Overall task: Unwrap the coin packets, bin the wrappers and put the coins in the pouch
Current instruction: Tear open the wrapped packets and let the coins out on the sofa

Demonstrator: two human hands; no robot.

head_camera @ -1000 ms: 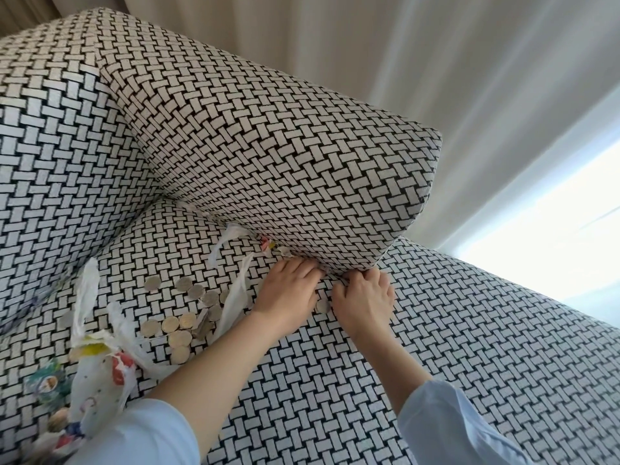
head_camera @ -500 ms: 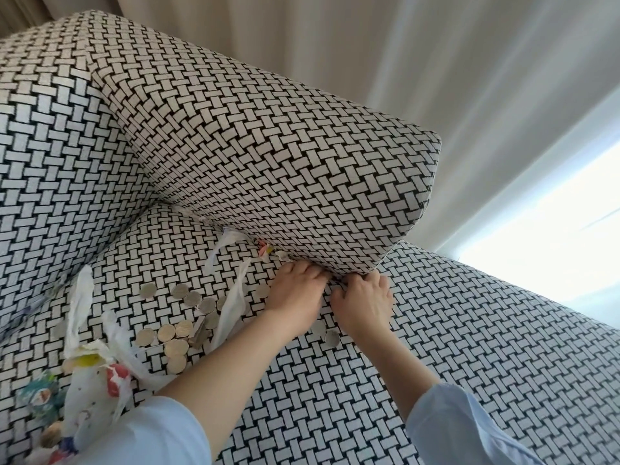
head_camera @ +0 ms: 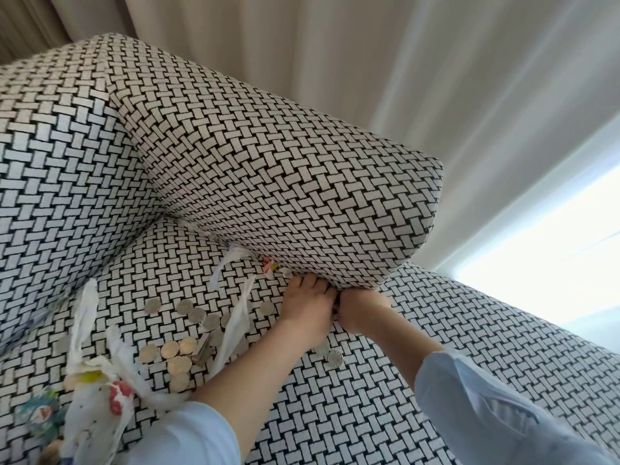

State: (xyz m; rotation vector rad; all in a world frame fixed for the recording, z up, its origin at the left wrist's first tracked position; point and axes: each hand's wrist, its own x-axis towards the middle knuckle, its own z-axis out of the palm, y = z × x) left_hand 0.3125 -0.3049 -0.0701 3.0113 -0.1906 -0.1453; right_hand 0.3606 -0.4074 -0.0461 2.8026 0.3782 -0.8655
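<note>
- Head view: round coins (head_camera: pixel 169 349), silver and gold, lie flat on the woven sofa seat (head_camera: pixel 469 364), among torn white wrappers (head_camera: pixel 235 325).
- Two more coins lie just beside the left forearm.
- Left hand (head_camera: pixel 307 312) and right hand (head_camera: pixel 360 310) touch, fingertips hidden under the sofa arm (head_camera: pixel 268 169); I cannot tell their grip.

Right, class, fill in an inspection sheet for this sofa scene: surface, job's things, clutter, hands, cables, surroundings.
Surface: patterned sofa seat, with a big cushion above it.
Job's things: loose coins and white wrapper strips on the seat; pouch not made out.
Clutter: pink-and-yellow scrap at the cushion's edge; colourful bits at lower left.
Hands: left hand and right hand side by side at the cushion's lower edge; grip unclear.
Cables: nothing seen.
Surroundings: curtains, bright window.
</note>
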